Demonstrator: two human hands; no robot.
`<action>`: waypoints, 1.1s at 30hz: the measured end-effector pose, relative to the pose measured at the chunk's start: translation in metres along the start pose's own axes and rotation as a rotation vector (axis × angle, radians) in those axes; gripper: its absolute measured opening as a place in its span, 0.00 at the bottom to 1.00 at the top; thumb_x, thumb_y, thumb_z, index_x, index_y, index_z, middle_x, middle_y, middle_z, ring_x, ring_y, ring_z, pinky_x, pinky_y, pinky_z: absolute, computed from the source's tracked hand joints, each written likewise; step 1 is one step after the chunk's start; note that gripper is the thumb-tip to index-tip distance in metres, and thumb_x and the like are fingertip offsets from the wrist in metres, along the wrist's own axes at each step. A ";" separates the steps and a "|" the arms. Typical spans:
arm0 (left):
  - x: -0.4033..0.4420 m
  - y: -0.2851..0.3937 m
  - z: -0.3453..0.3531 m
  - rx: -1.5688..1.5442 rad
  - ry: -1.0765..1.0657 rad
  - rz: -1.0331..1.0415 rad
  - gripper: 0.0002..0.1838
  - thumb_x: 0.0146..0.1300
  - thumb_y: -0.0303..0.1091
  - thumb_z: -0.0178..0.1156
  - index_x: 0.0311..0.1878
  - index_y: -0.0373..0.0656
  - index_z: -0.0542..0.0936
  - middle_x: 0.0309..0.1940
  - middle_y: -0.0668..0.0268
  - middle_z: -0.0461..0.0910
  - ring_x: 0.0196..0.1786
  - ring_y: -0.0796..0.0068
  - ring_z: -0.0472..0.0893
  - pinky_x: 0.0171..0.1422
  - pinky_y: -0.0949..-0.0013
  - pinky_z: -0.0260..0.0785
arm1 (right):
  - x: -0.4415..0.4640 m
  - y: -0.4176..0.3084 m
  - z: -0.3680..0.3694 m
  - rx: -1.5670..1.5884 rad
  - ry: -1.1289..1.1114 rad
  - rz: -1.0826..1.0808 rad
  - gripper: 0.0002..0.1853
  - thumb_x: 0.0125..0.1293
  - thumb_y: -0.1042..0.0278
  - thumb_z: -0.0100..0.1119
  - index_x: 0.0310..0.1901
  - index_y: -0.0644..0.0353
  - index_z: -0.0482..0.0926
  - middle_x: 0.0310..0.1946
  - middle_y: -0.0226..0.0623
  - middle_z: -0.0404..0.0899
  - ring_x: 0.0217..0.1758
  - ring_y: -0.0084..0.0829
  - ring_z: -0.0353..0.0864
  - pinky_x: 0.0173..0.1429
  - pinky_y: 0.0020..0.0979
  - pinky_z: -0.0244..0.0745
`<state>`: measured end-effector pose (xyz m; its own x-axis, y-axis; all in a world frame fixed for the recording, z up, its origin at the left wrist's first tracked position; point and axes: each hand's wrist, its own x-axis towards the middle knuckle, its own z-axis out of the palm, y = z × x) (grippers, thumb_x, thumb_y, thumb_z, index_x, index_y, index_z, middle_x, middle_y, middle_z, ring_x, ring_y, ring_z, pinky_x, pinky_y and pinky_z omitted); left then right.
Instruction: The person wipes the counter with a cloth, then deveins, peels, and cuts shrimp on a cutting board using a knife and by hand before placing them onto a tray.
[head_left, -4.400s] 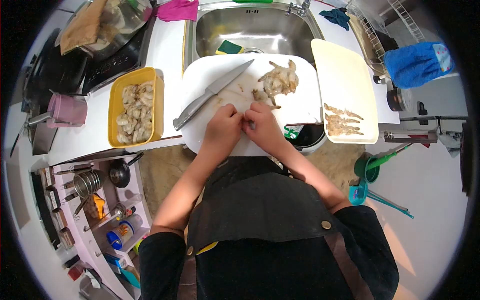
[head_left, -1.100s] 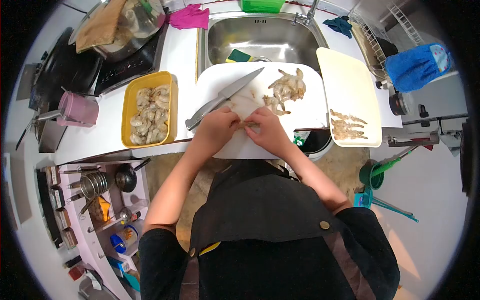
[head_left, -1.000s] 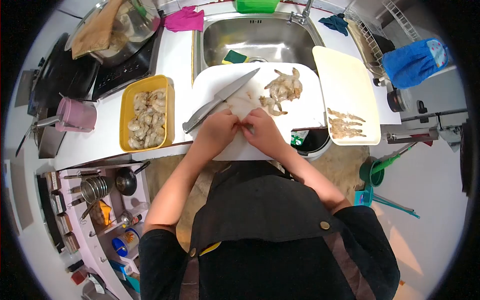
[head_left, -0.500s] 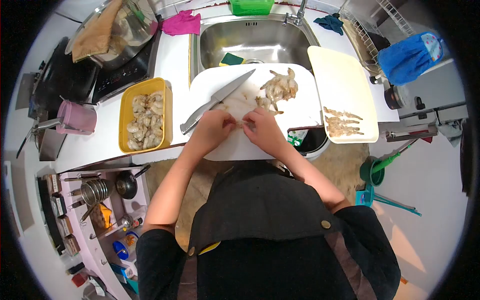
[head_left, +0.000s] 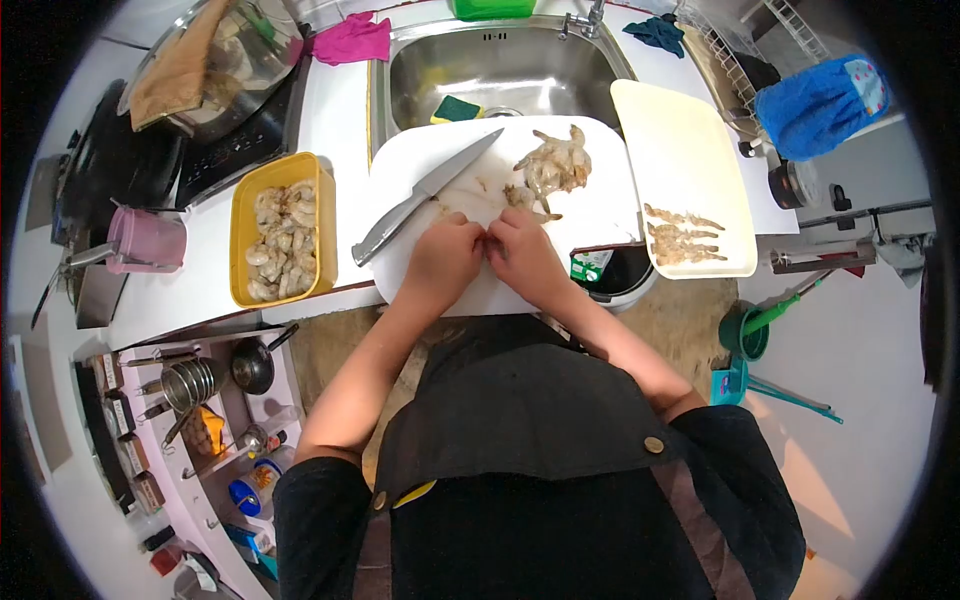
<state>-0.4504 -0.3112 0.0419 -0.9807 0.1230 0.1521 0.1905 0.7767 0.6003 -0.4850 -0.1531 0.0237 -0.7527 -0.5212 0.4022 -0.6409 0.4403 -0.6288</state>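
Observation:
Over the near part of the white cutting board (head_left: 460, 295), my left hand (head_left: 449, 250) and my right hand (head_left: 520, 253) meet with fingertips pinched together. They hold a small shrimp, now almost wholly hidden by the fingers. Just beyond my right hand lies a pile of unpeeled shrimp (head_left: 556, 162) on the board. A knife (head_left: 425, 195) rests at the left, its handle toward me and its blade pointing to the sink. Left of the board, a yellow container (head_left: 325, 235) is filled with peeled shrimp (head_left: 286, 240).
A cream tray (head_left: 680, 140) with a few shrimp pieces (head_left: 684, 240) overlaps the board's right side. Behind are the steel sink (head_left: 500, 75) and a sponge (head_left: 457, 109). Below the counter edge sits a bin (head_left: 625, 275). A large pot (head_left: 240, 75) stands on the cooktop at left.
My hands have drawn closer together, and the shrimp seen between them before is now covered by the fingers. The whole view has shifted slightly.

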 end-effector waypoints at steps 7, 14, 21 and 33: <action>-0.010 -0.013 -0.041 -0.116 -0.002 -0.133 0.08 0.55 0.27 0.64 0.38 0.38 0.85 0.30 0.54 0.81 0.33 0.58 0.82 0.41 0.63 0.74 | 0.010 -0.008 0.003 0.049 -0.018 -0.055 0.03 0.52 0.77 0.62 0.29 0.64 0.77 0.33 0.43 0.74 0.42 0.46 0.73 0.47 0.42 0.71; -0.012 -0.016 -0.036 0.004 -0.065 -0.109 0.07 0.55 0.26 0.63 0.38 0.39 0.85 0.31 0.55 0.79 0.34 0.54 0.80 0.42 0.59 0.72 | 0.020 -0.013 0.025 -0.016 -0.113 -0.078 0.02 0.50 0.77 0.61 0.27 0.63 0.77 0.32 0.41 0.75 0.43 0.45 0.73 0.48 0.41 0.71; -0.015 -0.017 -0.046 -0.041 -0.073 -0.084 0.08 0.54 0.27 0.64 0.38 0.40 0.85 0.32 0.55 0.79 0.35 0.55 0.81 0.42 0.59 0.73 | 0.028 -0.016 0.020 -0.032 -0.263 0.031 0.03 0.52 0.75 0.59 0.30 0.63 0.80 0.35 0.45 0.76 0.45 0.49 0.74 0.53 0.44 0.72; -0.030 -0.025 -0.041 0.016 0.073 -0.167 0.04 0.53 0.26 0.63 0.32 0.39 0.84 0.31 0.55 0.80 0.36 0.53 0.80 0.42 0.57 0.73 | 0.027 -0.036 0.046 -0.044 -0.182 0.001 0.04 0.52 0.75 0.59 0.30 0.64 0.78 0.37 0.45 0.76 0.49 0.49 0.73 0.55 0.44 0.71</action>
<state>-0.4242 -0.3595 0.0541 -0.9927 -0.0531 0.1082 0.0241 0.7922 0.6098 -0.4757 -0.2171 0.0264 -0.7161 -0.6429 0.2719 -0.6493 0.4704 -0.5976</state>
